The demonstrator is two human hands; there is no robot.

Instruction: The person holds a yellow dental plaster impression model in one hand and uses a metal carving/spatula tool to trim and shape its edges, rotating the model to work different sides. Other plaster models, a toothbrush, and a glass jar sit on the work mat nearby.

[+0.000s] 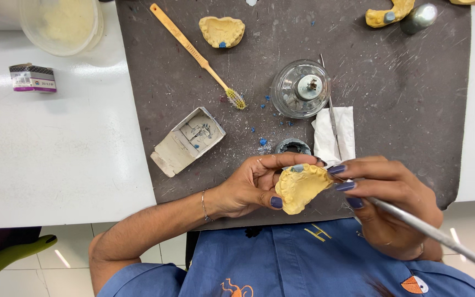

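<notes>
Left hand: the left hand (248, 184) cups a yellow plaster cast (300, 187) of teeth, its grip closed around the cast with the thumb under the near edge and the fingers curled over the far edge.
Right hand: the right hand (394, 206) pinches a thin metal tool (430, 232), its grip shut on the shaft, the fingertips touching the cast's right edge.
Cast: held above the near edge of the dark mat (402, 104), between the two hands, just over the person's blue shirt (303, 258).
Behind the hands: a small round dish (293, 146) and a white tissue (333, 135) with a second thin tool (331, 107) lying on it.
Farther back: a glass burner (300, 89), a toothbrush (198, 56), an open cardboard box (188, 140) and another cast (222, 31).
Surface: white (56, 154), with a small box (33, 78) and a plastic tub (64, 22) at the left.
</notes>
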